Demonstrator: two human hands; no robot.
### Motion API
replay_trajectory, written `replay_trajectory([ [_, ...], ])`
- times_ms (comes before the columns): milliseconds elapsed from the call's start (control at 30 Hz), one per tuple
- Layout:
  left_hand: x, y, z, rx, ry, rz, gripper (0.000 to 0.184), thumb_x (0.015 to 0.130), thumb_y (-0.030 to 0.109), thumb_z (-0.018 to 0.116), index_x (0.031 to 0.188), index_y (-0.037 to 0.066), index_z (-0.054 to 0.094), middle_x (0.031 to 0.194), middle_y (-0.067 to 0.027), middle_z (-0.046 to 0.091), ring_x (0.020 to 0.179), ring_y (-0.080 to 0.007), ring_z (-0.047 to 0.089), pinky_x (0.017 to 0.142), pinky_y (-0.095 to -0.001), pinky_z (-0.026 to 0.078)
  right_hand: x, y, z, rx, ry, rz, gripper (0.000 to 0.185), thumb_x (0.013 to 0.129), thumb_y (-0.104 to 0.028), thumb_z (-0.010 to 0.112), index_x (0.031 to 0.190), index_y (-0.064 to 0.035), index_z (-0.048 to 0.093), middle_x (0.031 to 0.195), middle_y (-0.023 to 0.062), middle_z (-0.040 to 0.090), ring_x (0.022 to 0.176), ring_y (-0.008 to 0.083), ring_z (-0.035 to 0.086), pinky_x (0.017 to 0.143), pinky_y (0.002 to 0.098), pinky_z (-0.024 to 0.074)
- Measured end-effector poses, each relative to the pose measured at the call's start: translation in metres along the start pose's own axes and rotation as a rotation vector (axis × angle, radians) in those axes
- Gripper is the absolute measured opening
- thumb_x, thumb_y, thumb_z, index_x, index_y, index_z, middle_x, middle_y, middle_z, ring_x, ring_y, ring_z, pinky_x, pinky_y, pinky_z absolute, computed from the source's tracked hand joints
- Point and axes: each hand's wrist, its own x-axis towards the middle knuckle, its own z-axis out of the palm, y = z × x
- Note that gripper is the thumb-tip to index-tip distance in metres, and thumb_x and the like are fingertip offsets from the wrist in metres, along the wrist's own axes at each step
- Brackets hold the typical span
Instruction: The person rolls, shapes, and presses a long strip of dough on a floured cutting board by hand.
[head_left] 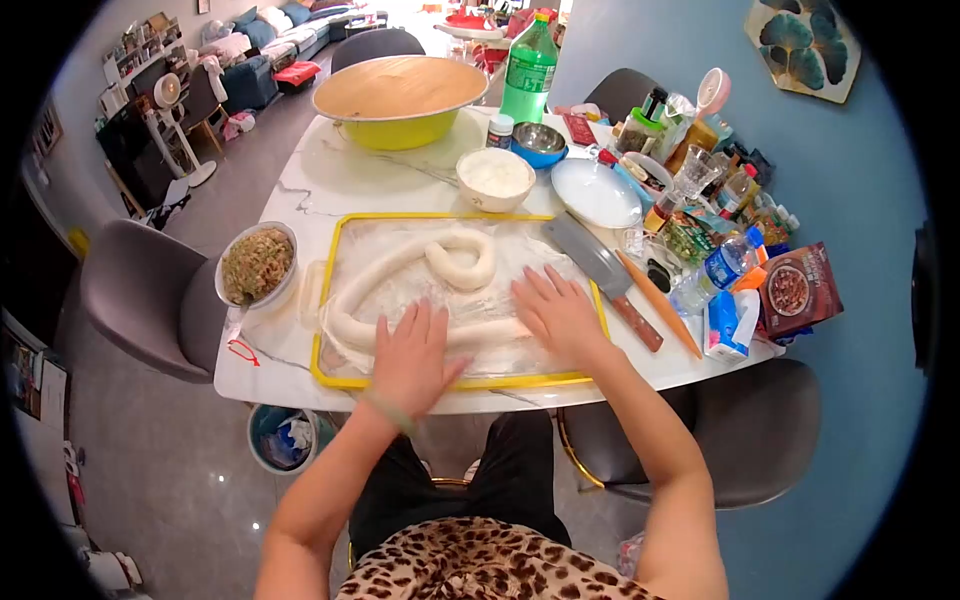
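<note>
A long, thick rope of white dough (345, 305) lies looped on a floured board with a yellow rim (317, 345); its far end curls into a ring. My left hand (412, 350) rests flat on the near stretch of dough, fingers spread. Over the right end of that stretch lies my right hand (560, 315), also with fingers apart, hiding the dough's tip. Just right of it, a cleaver (588, 255) with a wooden handle crosses the board's corner. Alongside the cleaver is a wooden rolling pin (662, 308).
A bowl of minced filling (258, 265) stands left of the board. Behind are a bowl of white flour (496, 173), a covered yellow-green basin (405, 128) and a green bottle (528, 78). Jars, bottles and packets crowd the right side, near a white plate (597, 192).
</note>
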Motion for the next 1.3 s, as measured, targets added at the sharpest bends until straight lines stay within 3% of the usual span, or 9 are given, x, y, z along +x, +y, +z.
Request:
replay_trajectory([
  [167, -0.043, 0.004, -0.011, 0.027, -0.006, 0.116, 0.072, 0.090, 0.048, 0.057, 0.144, 0.004, 0.038, 0.149, -0.0243, 0.035, 0.139, -0.0358, 0.035, 0.110, -0.0620, 0.022, -0.063, -0.028, -0.028, 0.034, 0.003, -0.024, 0.051, 0.095, -0.038, 0.053, 0.142, -0.0199, 0.047, 0.151, 0.0113, 0.038, 0.138, 0.0376, 0.035, 0.108, 0.0564, 0.0305],
  [233, -0.018, -0.004, -0.002, 0.052, 0.091, 0.103, 0.073, 0.089, 0.048, 0.058, 0.144, 0.004, 0.038, 0.150, -0.0234, 0.035, 0.139, -0.0354, 0.035, 0.110, -0.0626, 0.021, -0.033, -0.016, -0.016, 0.049, 0.031, 0.011, 0.049, 0.096, -0.039, 0.051, 0.141, -0.0188, 0.048, 0.151, 0.0113, 0.039, 0.138, 0.0375, 0.035, 0.108, 0.0560, 0.0299],
  [333, 0.028, -0.009, 0.000, 0.016, 0.081, -0.041, 0.075, 0.089, 0.048, 0.059, 0.145, 0.004, 0.037, 0.151, -0.0223, 0.034, 0.139, -0.0352, 0.034, 0.109, -0.0636, 0.021, 0.016, 0.011, -0.003, -0.008, 0.093, 0.060, 0.049, 0.097, -0.040, 0.049, 0.140, -0.0176, 0.050, 0.151, 0.0110, 0.038, 0.138, 0.0376, 0.035, 0.109, 0.0558, 0.0284],
  [400, 0.026, -0.011, 0.000, 0.046, 0.058, -0.019, 0.075, 0.089, 0.047, 0.059, 0.145, 0.004, 0.036, 0.151, -0.0220, 0.034, 0.140, -0.0350, 0.034, 0.109, -0.0640, 0.021, 0.030, 0.017, 0.004, 0.032, 0.061, 0.075, 0.049, 0.097, -0.041, 0.047, 0.140, -0.0172, 0.049, 0.151, 0.0106, 0.039, 0.138, 0.0375, 0.035, 0.110, 0.0562, 0.0262],
  [600, -0.021, -0.010, -0.005, 0.074, 0.064, 0.076, 0.075, 0.088, 0.046, 0.060, 0.145, 0.004, 0.037, 0.150, -0.0210, 0.036, 0.140, -0.0343, 0.033, 0.108, -0.0641, 0.022, -0.048, -0.011, -0.021, 0.037, 0.031, -0.010, 0.051, 0.097, -0.042, 0.048, 0.142, -0.0173, 0.047, 0.150, 0.0098, 0.041, 0.139, 0.0370, 0.033, 0.111, 0.0574, 0.0244],
  [800, 0.018, -0.013, -0.002, 0.074, 0.108, 0.016, 0.072, 0.088, 0.045, 0.060, 0.143, 0.004, 0.039, 0.145, -0.0197, 0.042, 0.138, -0.0338, 0.036, 0.108, -0.0625, 0.023, 0.004, 0.007, -0.008, 0.027, 0.044, 0.109, 0.051, 0.096, -0.043, 0.049, 0.142, -0.0193, 0.047, 0.149, 0.0100, 0.042, 0.139, 0.0363, 0.033, 0.111, 0.0572, 0.0245],
  [1000, -0.041, -0.014, -0.018, 0.087, 0.033, 0.108, 0.071, 0.088, 0.045, 0.061, 0.145, 0.008, 0.038, 0.146, -0.0191, 0.041, 0.138, -0.0344, 0.036, 0.109, -0.0623, 0.022, -0.056, -0.014, -0.030, 0.037, 0.030, 0.031, 0.050, 0.096, -0.042, 0.047, 0.141, -0.0192, 0.048, 0.149, 0.0105, 0.043, 0.138, 0.0370, 0.034, 0.112, 0.0556, 0.0239],
  [1233, 0.025, -0.005, -0.013, 0.062, 0.056, -0.024, 0.070, 0.087, 0.044, 0.062, 0.143, 0.007, 0.041, 0.146, -0.0171, 0.042, 0.136, -0.0345, 0.038, 0.107, -0.0616, 0.026, 0.028, -0.002, -0.013, -0.027, 0.019, 0.086, 0.047, 0.096, -0.039, 0.047, 0.137, -0.0156, 0.051, 0.146, 0.0138, 0.044, 0.136, 0.0388, 0.038, 0.109, 0.0568, 0.0277],
  [1300, 0.040, 0.016, -0.015, -0.060, -0.099, 0.065, 0.068, 0.087, 0.042, 0.063, 0.139, 0.004, 0.043, 0.144, -0.0195, 0.043, 0.132, -0.0351, 0.041, 0.105, -0.0583, 0.030, 0.046, -0.020, -0.007, -0.077, -0.029, 0.003, 0.047, 0.096, -0.037, 0.047, 0.135, -0.0106, 0.050, 0.145, 0.0155, 0.045, 0.134, 0.0391, 0.040, 0.106, 0.0568, 0.0313],
])
